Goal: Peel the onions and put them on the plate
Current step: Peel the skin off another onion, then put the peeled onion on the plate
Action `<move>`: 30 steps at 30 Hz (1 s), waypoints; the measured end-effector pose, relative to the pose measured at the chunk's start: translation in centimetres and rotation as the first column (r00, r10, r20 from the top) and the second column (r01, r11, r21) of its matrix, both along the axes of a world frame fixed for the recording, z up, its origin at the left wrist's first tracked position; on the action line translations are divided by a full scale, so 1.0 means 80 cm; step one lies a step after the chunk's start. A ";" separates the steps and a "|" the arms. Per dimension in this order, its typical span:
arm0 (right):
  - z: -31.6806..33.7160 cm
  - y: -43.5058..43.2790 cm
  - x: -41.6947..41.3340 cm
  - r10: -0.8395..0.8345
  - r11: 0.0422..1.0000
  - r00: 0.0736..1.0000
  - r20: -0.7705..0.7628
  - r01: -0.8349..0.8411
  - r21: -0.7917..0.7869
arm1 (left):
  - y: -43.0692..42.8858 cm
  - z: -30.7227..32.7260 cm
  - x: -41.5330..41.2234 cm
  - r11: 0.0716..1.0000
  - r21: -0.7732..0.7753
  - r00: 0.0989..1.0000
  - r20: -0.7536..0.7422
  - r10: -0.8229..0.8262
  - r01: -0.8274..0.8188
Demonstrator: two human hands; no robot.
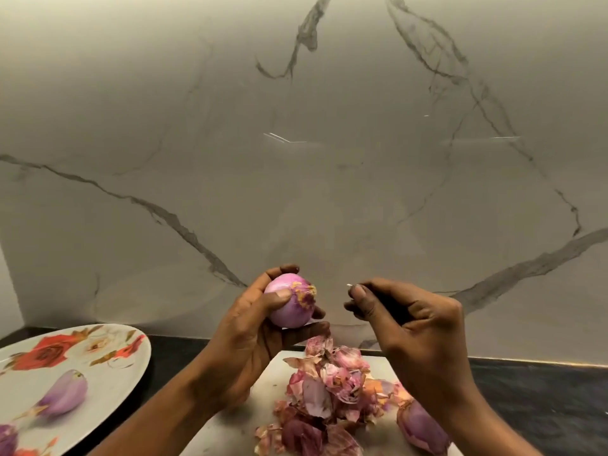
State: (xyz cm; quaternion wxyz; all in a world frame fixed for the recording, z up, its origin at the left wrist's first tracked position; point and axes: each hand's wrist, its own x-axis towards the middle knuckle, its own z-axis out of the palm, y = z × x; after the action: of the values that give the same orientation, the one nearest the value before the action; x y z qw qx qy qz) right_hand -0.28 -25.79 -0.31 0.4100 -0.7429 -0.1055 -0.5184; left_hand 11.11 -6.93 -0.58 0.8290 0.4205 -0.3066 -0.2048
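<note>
My left hand (250, 334) grips a pink, mostly peeled onion (286, 307) above the board, thumb on its front, root end with skin scraps facing right. My right hand (411, 324) is just to the right of it, apart from the onion, fingers curled round a slim dark-handled knife (349, 285) of which only the pale tip shows. A floral plate (108, 343) at the left holds a peeled onion (64, 393) and a second onion (6, 439) at the frame's edge. Another onion with skin on it (421, 429) lies on the board under my right wrist.
A pale cutting board (230, 422) lies on the dark counter (543, 406), covered by a heap of pink onion peels (329, 393). A marble-patterned wall (296, 159) rises directly behind the counter.
</note>
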 end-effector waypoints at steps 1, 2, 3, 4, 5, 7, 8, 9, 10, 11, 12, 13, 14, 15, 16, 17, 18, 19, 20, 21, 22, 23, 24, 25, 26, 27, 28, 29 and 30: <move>0.001 -0.002 0.002 -0.012 1.000 0.999 -0.032 0.012 -0.009 | 0.001 0.001 0.001 1.000 0.021 1.000 0.028 0.003 -0.004; 0.001 -0.002 0.003 -0.027 0.999 0.997 -0.069 0.026 -0.027 | 0.002 0.002 0.000 0.999 0.052 0.999 0.047 0.008 -0.011; 0.000 -0.001 0.005 -0.039 0.999 0.994 -0.106 0.035 -0.042 | 0.002 0.000 -0.002 0.996 0.090 0.998 0.066 0.019 -0.024; -0.002 -0.001 0.006 -0.038 0.999 0.989 -0.141 0.032 -0.044 | 0.003 -0.002 -0.006 0.990 0.136 0.996 0.087 0.034 -0.046; -0.003 -0.003 0.007 -0.030 0.999 0.984 -0.176 0.023 -0.038 | 0.003 -0.004 -0.011 0.980 0.186 0.993 0.113 0.044 -0.064; -0.004 -0.006 0.007 -0.014 0.999 0.967 -0.253 0.003 -0.044 | 0.008 -0.004 -0.024 0.960 0.265 0.988 0.143 0.055 -0.091; -0.003 -0.009 0.008 -0.012 0.998 0.957 -0.290 -0.007 -0.064 | 0.012 -0.001 -0.029 0.951 0.291 0.986 0.151 0.066 -0.108; -0.004 -0.008 0.009 -0.002 0.997 0.944 -0.329 -0.025 -0.080 | 0.019 0.004 -0.035 0.939 0.317 0.983 0.160 0.088 -0.135; -0.004 -0.009 0.009 0.007 0.995 0.928 -0.373 -0.045 -0.093 | 0.026 0.009 -0.038 0.926 0.339 0.978 0.176 0.111 -0.166; -0.006 -0.009 0.009 0.019 0.992 0.908 -0.419 -0.071 -0.108 | 0.035 0.014 -0.042 0.912 0.354 0.968 0.205 0.142 -0.209; -0.007 -0.009 0.009 0.027 0.988 0.888 -0.459 -0.093 -0.121 | 0.046 0.020 -0.045 0.891 0.371 0.951 0.255 0.174 -0.262; -0.009 -0.009 0.009 0.032 0.985 0.872 -0.488 -0.109 -0.132 | 0.058 0.025 -0.048 0.862 0.390 0.925 0.320 0.203 -0.324; -0.010 -0.007 0.009 0.041 0.983 0.860 -0.508 -0.127 -0.136 | 0.076 0.030 -0.050 0.826 0.405 0.890 0.394 0.230 -0.393; -0.011 -0.007 0.009 0.043 0.981 0.853 -0.520 -0.134 -0.137 | 0.093 0.035 -0.051 0.788 0.415 0.850 0.467 0.244 -0.455; -0.010 -0.005 0.009 0.040 0.981 0.850 -0.526 -0.134 -0.142 | 0.115 0.040 -0.051 0.744 0.421 0.801 0.543 0.252 -0.519; -0.010 -0.004 0.008 0.025 0.980 0.845 -0.534 -0.127 -0.155 | 0.138 0.044 -0.048 0.691 0.424 0.743 0.623 0.247 -0.585; -0.009 -0.004 0.007 0.005 0.978 0.841 -0.540 -0.118 -0.174 | 0.162 0.046 -0.043 0.620 0.424 0.672 0.702 0.236 -0.660; -0.008 -0.002 0.007 -0.016 0.975 0.841 -0.541 -0.106 -0.193 | 0.186 0.048 -0.037 0.533 0.420 0.599 0.770 0.219 -0.734; -0.008 -0.001 0.006 -0.039 0.973 0.842 -0.538 -0.091 -0.214 | 0.209 0.049 -0.030 0.449 0.415 0.542 0.817 0.199 -0.791; -0.009 -0.001 0.005 -0.060 0.969 0.842 -0.537 -0.079 -0.233 | 0.228 0.049 -0.022 0.375 0.417 0.505 0.844 0.178 -0.828; -0.010 0.000 0.005 -0.077 0.966 0.839 -0.539 -0.072 -0.249 | 0.246 0.049 -0.012 0.312 0.429 0.493 0.855 0.164 -0.848; -0.010 0.001 0.005 -0.091 0.962 0.833 -0.546 -0.069 -0.266 | 0.259 0.048 -0.002 0.256 0.453 0.499 0.853 0.154 -0.854; -0.010 0.002 0.005 -0.108 0.956 0.827 -0.552 -0.066 -0.286 | 0.270 0.047 0.009 0.204 0.484 0.515 0.845 0.142 -0.851; -0.009 0.002 0.005 -0.128 0.948 0.819 -0.559 -0.063 -0.311 | 0.279 0.044 0.020 0.152 0.509 0.528 0.840 0.126 -0.847; -0.008 0.003 0.004 -0.146 0.941 0.811 -0.566 -0.063 -0.333 | 0.283 0.039 0.031 0.107 0.521 0.531 0.840 0.110 -0.847; -0.006 0.003 0.004 -0.163 0.934 0.804 -0.572 -0.061 -0.352 | 0.285 0.032 0.043 0.071 0.520 0.525 0.845 0.101 -0.851; -0.005 0.003 0.003 -0.178 0.928 0.798 -0.575 -0.058 -0.368 | 0.284 0.025 0.054 0.048 0.523 0.525 0.845 0.098 -0.851; -0.005 0.004 0.002 -0.193 0.924 0.792 -0.579 -0.053 -0.380 | 0.282 0.019 0.062 0.047 0.538 0.540 0.835 0.108 -0.841; -0.005 0.005 0.002 -0.202 0.920 0.787 -0.583 -0.051 -0.388 | 0.279 0.013 0.068 0.056 0.566 0.569 0.813 0.127 -0.822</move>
State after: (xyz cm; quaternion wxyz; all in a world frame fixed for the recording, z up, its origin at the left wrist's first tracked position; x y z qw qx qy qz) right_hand -0.10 -25.41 -0.68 0.2469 -0.9394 -0.0356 -0.2351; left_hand 16.58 15.41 0.48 0.2859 0.9356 -0.1786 0.1052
